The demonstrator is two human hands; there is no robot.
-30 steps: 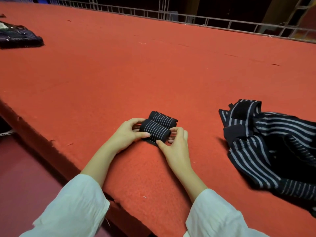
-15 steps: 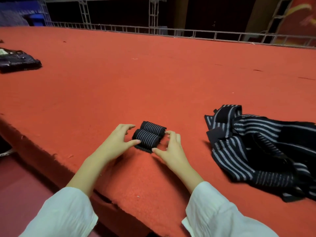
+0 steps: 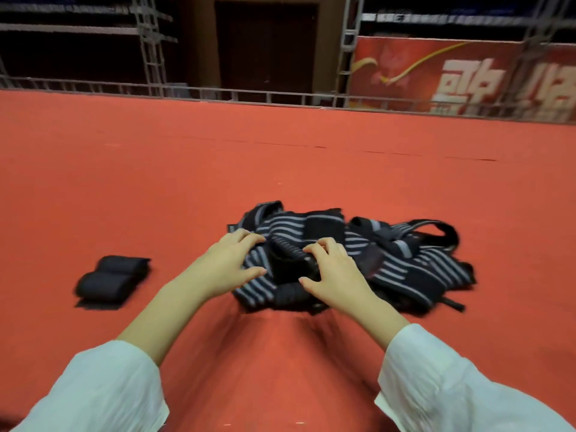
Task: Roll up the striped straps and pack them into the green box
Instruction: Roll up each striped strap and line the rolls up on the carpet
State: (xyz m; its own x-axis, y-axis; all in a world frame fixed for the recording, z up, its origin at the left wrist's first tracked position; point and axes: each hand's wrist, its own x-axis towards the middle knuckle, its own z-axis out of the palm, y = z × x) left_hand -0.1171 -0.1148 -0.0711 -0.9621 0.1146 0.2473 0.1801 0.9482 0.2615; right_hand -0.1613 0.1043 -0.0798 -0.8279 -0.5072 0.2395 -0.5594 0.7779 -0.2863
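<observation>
Red carpeted platform (image 3: 311,157), wide and flat, fills most of the view. Two dark rolls (image 3: 109,280) lie on it at left, side by side and touching; blurred, stripes not readable. Well apart to their right, near centre, a loose pile (image 3: 405,266) of black straps with pale stripes, tangled, one black loop (image 3: 453,236) sticking out at its right end.

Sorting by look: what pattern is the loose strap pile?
The pile: black with pale stripes; head view.

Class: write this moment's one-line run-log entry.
left hand: open, at strap pile | right hand: open, at strap pile | rolled straps: apart, left of strap pile | green box: not seen
</observation>
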